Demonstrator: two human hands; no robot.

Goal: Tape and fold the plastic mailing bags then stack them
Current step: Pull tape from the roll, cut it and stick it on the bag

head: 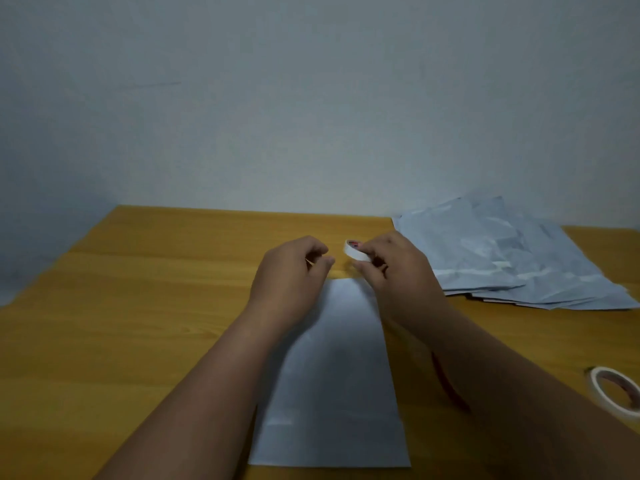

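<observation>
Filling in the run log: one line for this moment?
right hand: holds tape roll | left hand: pinching at tape end | bag: flat, unfolded | pile: right

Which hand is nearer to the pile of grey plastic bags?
Right. The right hand is just left of the pile of grey plastic bags; the left hand is farther left.

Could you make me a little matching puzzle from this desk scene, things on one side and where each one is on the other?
Things:
1. Small tape roll
2. Flat grey bag
3. Pile of bags
4. Second tape roll

Places:
A. Lying on the table at the near right edge of the view
B. Far right of the table, near the wall
C. Held in the right hand
D. Spread on the table beneath both forearms

Pairs: 1-C, 2-D, 3-B, 4-A
</observation>
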